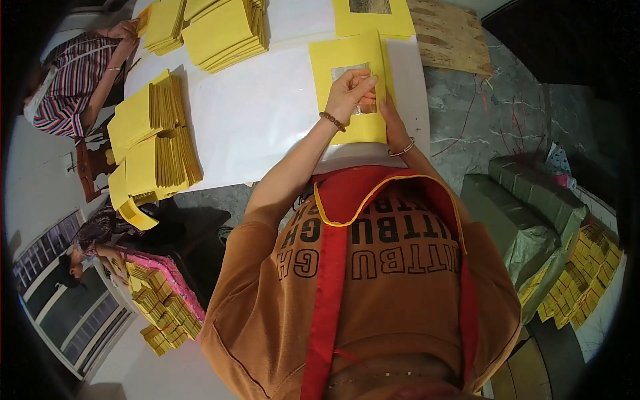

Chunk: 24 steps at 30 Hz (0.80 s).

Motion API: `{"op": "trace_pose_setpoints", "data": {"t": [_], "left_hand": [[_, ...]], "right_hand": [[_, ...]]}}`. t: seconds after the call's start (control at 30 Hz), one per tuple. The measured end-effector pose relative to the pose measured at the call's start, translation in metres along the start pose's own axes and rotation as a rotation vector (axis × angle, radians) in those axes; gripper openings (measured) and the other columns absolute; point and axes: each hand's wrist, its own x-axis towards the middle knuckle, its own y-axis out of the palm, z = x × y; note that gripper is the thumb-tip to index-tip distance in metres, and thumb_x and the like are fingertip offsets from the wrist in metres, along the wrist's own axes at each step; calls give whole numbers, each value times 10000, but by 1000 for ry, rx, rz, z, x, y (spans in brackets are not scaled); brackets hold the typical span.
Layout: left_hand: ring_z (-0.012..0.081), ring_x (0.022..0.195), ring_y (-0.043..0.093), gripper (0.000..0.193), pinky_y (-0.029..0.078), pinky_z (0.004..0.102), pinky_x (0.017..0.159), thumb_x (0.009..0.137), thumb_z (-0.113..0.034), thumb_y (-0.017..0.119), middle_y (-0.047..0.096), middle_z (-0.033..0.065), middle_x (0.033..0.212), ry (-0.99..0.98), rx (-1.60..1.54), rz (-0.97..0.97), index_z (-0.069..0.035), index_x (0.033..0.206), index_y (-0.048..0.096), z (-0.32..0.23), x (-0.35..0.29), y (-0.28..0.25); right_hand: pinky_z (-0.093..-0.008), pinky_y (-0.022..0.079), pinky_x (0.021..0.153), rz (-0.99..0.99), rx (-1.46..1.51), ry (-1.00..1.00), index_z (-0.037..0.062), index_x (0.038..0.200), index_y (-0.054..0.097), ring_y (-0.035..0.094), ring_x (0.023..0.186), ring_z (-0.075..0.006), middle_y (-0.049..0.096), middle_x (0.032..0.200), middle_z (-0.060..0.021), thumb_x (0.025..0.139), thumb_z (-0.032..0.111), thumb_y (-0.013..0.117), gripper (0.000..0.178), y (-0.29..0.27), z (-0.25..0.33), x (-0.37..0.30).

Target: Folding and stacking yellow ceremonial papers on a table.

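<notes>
A yellow paper envelope (363, 127) with a clear window lies near the right side of the white table in front of me. Its right edge is folded up. My left hand (353, 91), wearing a beaded bracelet, rests over the window. The fingers are curled and the thumb is pressed against them; whatever they may pinch is hidden. At the envelope's right edge, my right hand (395, 125), with a bangle, holds the folded part, its fingers partly hidden by the paper. Beyond lies another yellow windowed sheet (393, 25).
Stacks of yellow envelopes (143, 120) stand along the table's left edge, with more stacks (220, 33) at the far side. A person in a striped top (73, 87) works at the far left. Another person (93, 240) handles yellow bundles (167, 307). Green wrapped packages (513, 213) stand right.
</notes>
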Motion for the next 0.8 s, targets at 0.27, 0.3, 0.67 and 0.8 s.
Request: {"op": "trace_pose_setpoints", "data": {"t": [0.27,0.3,0.67,0.8], "left_hand": [[60,554,500,413,432,170,485,739,-120,672,527,27,725,71,34,34,28,1067,468,4,4,-1],[73,578,514,388,441,181,500,757,-98,647,530,30,728,44,52,33,15,1078,460,3,3,-2],[68,533,470,344,417,183,465,807,-47,526,506,40,768,170,117,-111,-46,1145,461,1,-8,7],[66,568,430,311,376,192,492,802,-72,518,470,30,800,341,437,-84,-47,1112,525,-1,-9,7]], "right_hand": [[-281,254,972,50,-234,-154,-3,1329,142,290,1189,-176,307,1281,-117,881,225,443,586,3,-2,0],[-282,255,973,39,-210,-151,-5,1329,138,291,1189,-178,306,1281,-119,880,220,447,590,4,-1,-1],[-298,227,998,13,98,-14,-10,1341,101,257,1230,-205,235,1345,-135,915,330,317,586,4,0,-5],[-307,177,1018,-16,-265,-132,-18,1339,96,213,1254,-222,215,1357,-154,910,295,338,583,6,0,-4]]}}
